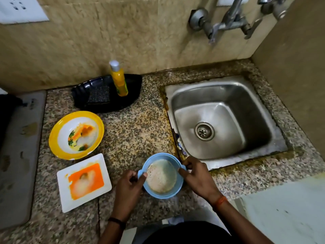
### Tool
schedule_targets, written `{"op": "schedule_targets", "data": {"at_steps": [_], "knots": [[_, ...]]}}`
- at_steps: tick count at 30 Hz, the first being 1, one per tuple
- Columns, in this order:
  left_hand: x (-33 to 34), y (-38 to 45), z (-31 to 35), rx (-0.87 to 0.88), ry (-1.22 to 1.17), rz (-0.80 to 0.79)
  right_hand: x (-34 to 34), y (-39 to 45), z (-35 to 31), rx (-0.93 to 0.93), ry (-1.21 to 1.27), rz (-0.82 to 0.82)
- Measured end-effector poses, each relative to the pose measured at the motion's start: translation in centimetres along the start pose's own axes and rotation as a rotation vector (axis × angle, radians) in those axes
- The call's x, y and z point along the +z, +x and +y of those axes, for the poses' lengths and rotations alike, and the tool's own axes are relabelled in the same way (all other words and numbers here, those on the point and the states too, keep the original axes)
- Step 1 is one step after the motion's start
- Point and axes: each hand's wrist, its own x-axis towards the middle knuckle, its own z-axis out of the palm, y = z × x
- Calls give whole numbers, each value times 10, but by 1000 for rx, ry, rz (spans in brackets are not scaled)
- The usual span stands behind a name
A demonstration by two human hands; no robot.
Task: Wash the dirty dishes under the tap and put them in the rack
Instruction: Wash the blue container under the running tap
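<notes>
Lying at the far left is a grey mat (19, 155) on the granite counter (137, 131). Next come a yellow-rimmed bowl (76, 135) smeared with food, a white square plate (84, 182) stained orange just below it, and behind them a black tray (107, 93) carrying a scrub pad (98, 94) and a yellow soap bottle (119, 80). The left hand (128, 189) pinches the left handle of the blue bowl (161, 175); the right hand (197, 176) grips its right handle, beside the steel sink (223, 120) under the wall tap (226, 20)
</notes>
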Motion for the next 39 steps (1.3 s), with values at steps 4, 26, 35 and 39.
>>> {"op": "schedule_targets", "data": {"at_steps": [4,26,35,39], "knots": [[19,5,23,16,-24,-46,-21,11,12,-2,33,59],[191,56,190,-268,-543,-126,-212,143,77,-109,343,-38],[203,118,277,-143,-533,-100,-303,227,-10,-293,213,338],[206,130,310,-121,-593,-106,-322,260,-56,-268,96,466]]}}
